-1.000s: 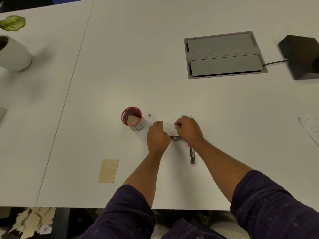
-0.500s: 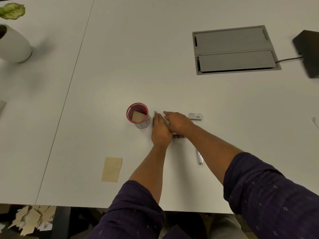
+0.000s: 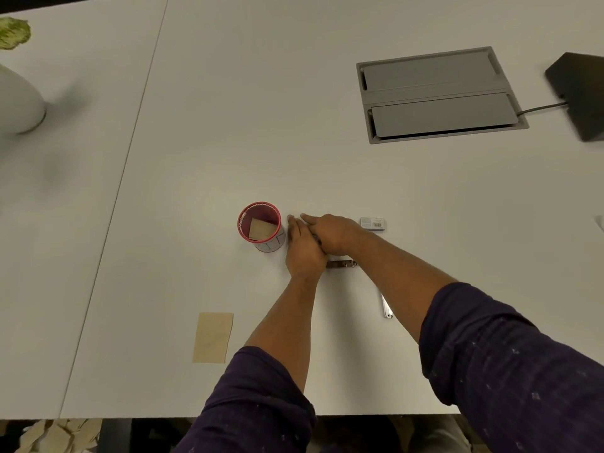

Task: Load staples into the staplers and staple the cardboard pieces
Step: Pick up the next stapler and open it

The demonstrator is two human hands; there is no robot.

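Right hand (image 3: 333, 232) overlaps left hand (image 3: 302, 250) beside the red cup (image 3: 260, 225), fingers outstretched.

light: dim, warm overhead | shadows: soft, beside vase (image 3: 18, 99) | blur: far-right tabletop (image 3: 261, 125) corner | edges: wide-angle bowing

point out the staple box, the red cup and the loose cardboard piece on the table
staple box (image 3: 372, 223), head view, on its top face by the barcode
red cup (image 3: 243, 214), head view, on its left rim
loose cardboard piece (image 3: 212, 337), head view, on the middle of its flat face
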